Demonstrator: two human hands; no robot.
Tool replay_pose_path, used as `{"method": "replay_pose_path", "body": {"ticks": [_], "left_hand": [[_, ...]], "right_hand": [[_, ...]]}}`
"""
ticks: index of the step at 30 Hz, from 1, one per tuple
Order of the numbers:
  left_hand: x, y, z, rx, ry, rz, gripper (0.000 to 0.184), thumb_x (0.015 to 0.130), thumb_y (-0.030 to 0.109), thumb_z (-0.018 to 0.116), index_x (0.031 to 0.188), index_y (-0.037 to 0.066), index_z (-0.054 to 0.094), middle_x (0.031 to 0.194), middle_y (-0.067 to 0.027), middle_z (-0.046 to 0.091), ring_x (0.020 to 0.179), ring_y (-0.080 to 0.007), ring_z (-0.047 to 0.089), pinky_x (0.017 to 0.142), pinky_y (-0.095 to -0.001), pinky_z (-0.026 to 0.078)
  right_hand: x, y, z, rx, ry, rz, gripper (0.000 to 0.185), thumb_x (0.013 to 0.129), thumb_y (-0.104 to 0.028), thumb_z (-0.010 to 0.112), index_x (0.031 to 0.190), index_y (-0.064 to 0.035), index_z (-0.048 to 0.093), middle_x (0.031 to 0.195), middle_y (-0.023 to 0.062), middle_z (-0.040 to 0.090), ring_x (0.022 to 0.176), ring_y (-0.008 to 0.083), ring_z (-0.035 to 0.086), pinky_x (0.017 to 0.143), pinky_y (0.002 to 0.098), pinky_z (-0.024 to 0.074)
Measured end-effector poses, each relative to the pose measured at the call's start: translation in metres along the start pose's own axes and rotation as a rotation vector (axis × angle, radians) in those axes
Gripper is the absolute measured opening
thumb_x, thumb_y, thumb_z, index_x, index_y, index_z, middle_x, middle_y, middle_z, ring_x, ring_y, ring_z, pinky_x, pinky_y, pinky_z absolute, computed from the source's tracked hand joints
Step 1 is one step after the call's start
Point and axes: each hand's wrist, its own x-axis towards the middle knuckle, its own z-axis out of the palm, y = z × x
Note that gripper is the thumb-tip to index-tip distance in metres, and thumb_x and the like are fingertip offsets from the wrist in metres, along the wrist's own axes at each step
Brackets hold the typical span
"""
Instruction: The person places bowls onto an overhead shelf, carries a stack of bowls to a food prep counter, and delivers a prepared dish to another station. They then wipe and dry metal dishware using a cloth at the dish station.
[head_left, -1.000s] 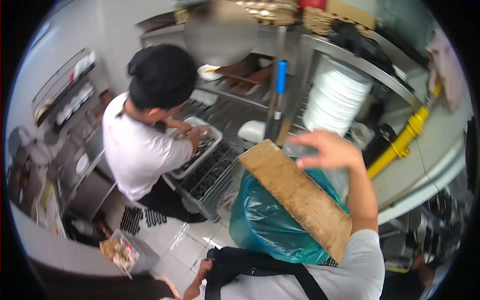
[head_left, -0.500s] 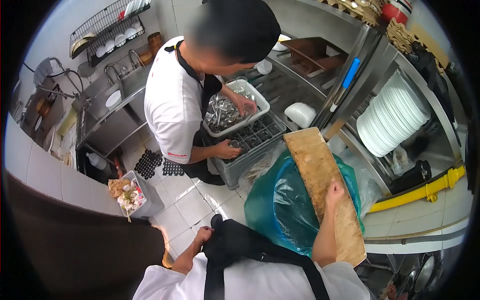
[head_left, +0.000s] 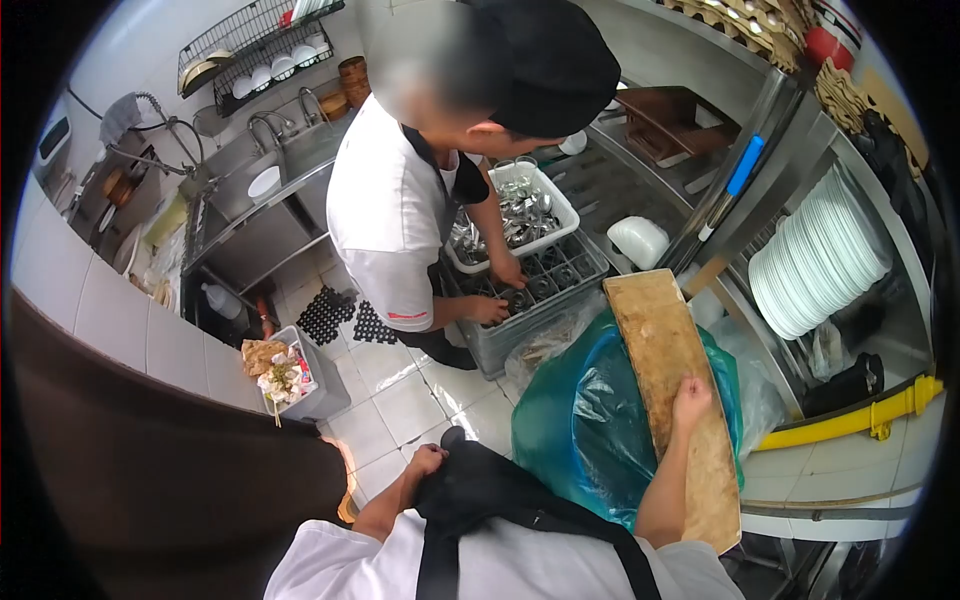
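My left hand (head_left: 428,460) is closed at the edge of my black apron (head_left: 480,490), pinching the cloth. Over the long, stained wooden board (head_left: 650,330), my right hand (head_left: 692,402) makes a fist; anything inside it is hidden, and I cannot tell whether it touches the board. The board lies across a bin lined with a green plastic bag (head_left: 560,420). Ahead of me, a co-worker in a white shirt (head_left: 385,220) has both hands at a grey glass rack (head_left: 590,265), among the glasses. A white basket of cutlery (head_left: 565,212) rests on that rack.
White plates (head_left: 820,260) are stacked on the right shelf, above a yellow pipe (head_left: 850,420). A small waste bin (head_left: 325,385) stands on the tiled floor at left, near black mats (head_left: 327,315). A sink (head_left: 310,150) is behind the co-worker. A white bowl (head_left: 638,240) lies on the counter.
The view has shifted, so the scene sits farther right. The co-worker's one hand has moved from the cutlery basket down to the glass rack. My hands keep nearly the same pose.
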Motion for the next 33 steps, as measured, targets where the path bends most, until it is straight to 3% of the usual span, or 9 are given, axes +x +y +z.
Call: {"method": "replay_pose_path", "body": {"ticks": [6, 10, 16, 22, 33], "left_hand": [[-0.009, -0.011, 0.004, 0.051, 0.046, -0.002, 0.029, 0.082, 0.032, 0.068, 0.093, 0.006, 0.072, 0.089, -0.0135, 0.071, 0.081, -0.0235, 0.067, 0.075, -0.0348, 0.052], [0.002, -0.03, 0.012, 0.069, 0.014, 0.002, 0.031, 0.081, 0.031, 0.069, 0.101, 0.006, 0.072, 0.1, -0.0154, 0.071, 0.094, -0.0268, 0.068, 0.084, -0.0349, 0.052], [-0.001, -0.011, 0.024, 0.068, 0.021, 0.018, 0.029, 0.08, 0.028, 0.069, 0.097, 0.005, 0.072, 0.098, -0.0145, 0.072, 0.093, -0.0246, 0.068, 0.083, -0.0341, 0.052], [0.006, 0.007, 0.027, 0.132, -0.044, 0.076, 0.034, 0.081, 0.031, 0.068, 0.1, 0.003, 0.071, 0.103, -0.0155, 0.071, 0.101, -0.0258, 0.066, 0.09, -0.0339, 0.049], [0.004, 0.007, 0.025, 0.157, -0.039, 0.098, 0.031, 0.083, 0.028, 0.066, 0.101, 0.003, 0.072, 0.105, -0.0158, 0.07, 0.103, -0.0268, 0.065, 0.091, -0.0341, 0.049]], "right_hand": [[0.002, -0.004, 0.0, -0.023, -0.013, 0.034, 0.038, 0.085, -0.02, 0.065, 0.059, 0.0017, 0.048, 0.05, 0.0112, 0.039, 0.048, 0.0167, 0.037, 0.048, 0.039, 0.0328], [0.002, -0.001, 0.001, -0.028, 0.014, 0.044, 0.037, 0.085, -0.025, 0.064, 0.062, 0.0014, 0.054, 0.051, 0.0158, 0.047, 0.046, 0.0235, 0.044, 0.05, 0.0412, 0.0355], [0.005, -0.002, -0.002, -0.147, -0.037, 0.08, 0.04, 0.085, -0.029, 0.064, 0.061, 0.0005, 0.053, 0.053, 0.0183, 0.049, 0.047, 0.0308, 0.046, 0.05, 0.043, 0.0359], [0.006, -0.009, -0.003, -0.117, -0.009, 0.095, 0.042, 0.085, -0.031, 0.063, 0.06, 0.0005, 0.051, 0.053, 0.0183, 0.047, 0.047, 0.0317, 0.045, 0.05, 0.0439, 0.0343], [0.005, -0.005, -0.002, -0.097, -0.002, 0.089, 0.04, 0.086, -0.026, 0.063, 0.059, -0.0017, 0.048, 0.053, 0.0172, 0.046, 0.046, 0.0311, 0.044, 0.049, 0.0432, 0.0333]]}}
